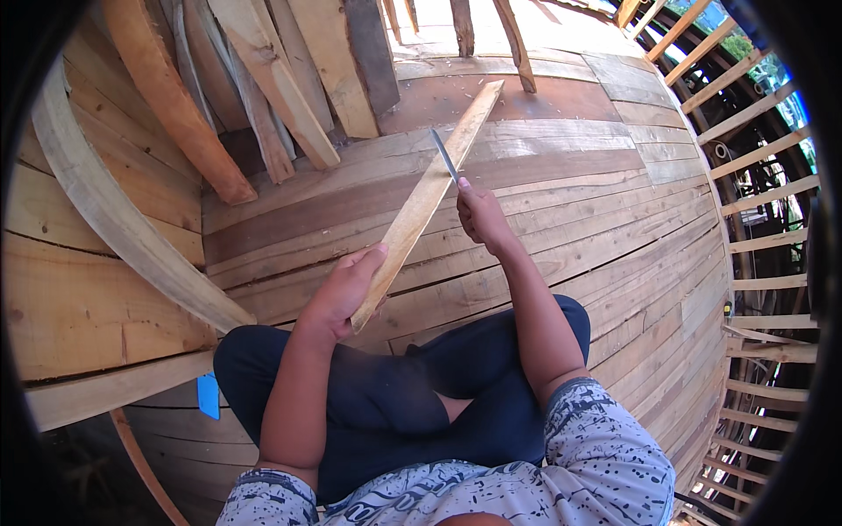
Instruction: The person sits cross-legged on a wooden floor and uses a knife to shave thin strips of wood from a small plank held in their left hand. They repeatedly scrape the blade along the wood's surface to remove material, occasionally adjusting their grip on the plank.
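A long, narrow wooden board (423,209) slants up and away to the right, over my crossed legs and the planks. My left hand (349,289) grips its near end, thumb on top. In my closed right hand (481,213) is a knife (445,156), its handle hidden in the fist. The blade points away and to the left, lying across the board's middle. Whether its edge touches the wood I cannot tell.
I sit on a plank floor (631,228) with scattered shavings. Several timbers (263,79) lean at the far left, beside a curved beam (132,210). Open wooden ribs (767,238) line the right side. A blue piece (208,395) hangs near my left knee.
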`<action>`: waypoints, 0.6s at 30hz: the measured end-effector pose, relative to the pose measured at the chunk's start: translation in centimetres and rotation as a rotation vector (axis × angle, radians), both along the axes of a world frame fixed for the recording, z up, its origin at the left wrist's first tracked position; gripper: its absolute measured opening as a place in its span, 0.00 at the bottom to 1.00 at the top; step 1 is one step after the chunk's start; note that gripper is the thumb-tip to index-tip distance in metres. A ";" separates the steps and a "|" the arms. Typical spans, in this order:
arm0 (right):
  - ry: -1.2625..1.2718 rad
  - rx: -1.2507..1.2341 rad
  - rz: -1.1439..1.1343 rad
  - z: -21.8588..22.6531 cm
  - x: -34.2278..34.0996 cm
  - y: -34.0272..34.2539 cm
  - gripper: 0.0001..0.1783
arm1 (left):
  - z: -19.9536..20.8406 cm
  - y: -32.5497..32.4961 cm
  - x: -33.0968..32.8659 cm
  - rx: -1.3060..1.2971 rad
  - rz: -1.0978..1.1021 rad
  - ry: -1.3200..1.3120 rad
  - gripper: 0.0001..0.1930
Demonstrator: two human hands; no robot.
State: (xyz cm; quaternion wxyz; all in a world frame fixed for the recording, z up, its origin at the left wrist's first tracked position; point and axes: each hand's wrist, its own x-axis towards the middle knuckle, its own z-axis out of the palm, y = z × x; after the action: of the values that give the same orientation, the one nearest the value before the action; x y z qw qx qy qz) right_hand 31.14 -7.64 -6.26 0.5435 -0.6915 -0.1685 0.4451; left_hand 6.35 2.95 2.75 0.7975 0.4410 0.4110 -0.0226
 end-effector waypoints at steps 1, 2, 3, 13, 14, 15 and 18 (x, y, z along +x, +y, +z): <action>0.101 0.015 0.033 0.3 0.2 -0.1 0.32 | -0.1 0.0 0.0 -0.007 0.005 0.002 0.17; 0.203 0.030 0.067 0.6 0.5 -0.3 0.32 | -0.2 0.0 -0.1 -0.013 0.010 0.004 0.17; 0.304 0.042 0.099 0.7 0.8 -0.4 0.32 | -0.2 0.1 -0.1 -0.021 0.006 -0.002 0.16; -0.546 -0.116 -0.031 -1.3 0.3 -0.1 0.35 | 0.5 0.2 0.0 0.025 -0.013 0.027 0.17; -0.524 -0.116 -0.042 -1.4 0.9 0.2 0.35 | 0.7 0.2 0.0 0.049 -0.008 0.049 0.18; -0.504 -0.121 -0.054 -1.0 1.4 0.5 0.35 | 0.5 0.1 0.0 0.049 -0.011 0.047 0.18; -0.554 -0.143 -0.064 -1.0 1.2 0.3 0.36 | 0.1 0.1 0.1 0.052 -0.025 0.040 0.19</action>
State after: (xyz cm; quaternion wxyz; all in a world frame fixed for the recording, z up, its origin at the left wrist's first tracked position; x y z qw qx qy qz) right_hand 32.32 -7.39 -7.30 0.4404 -0.8283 -0.2570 0.2324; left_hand 6.41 3.05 2.88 0.7772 0.4660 0.4216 -0.0309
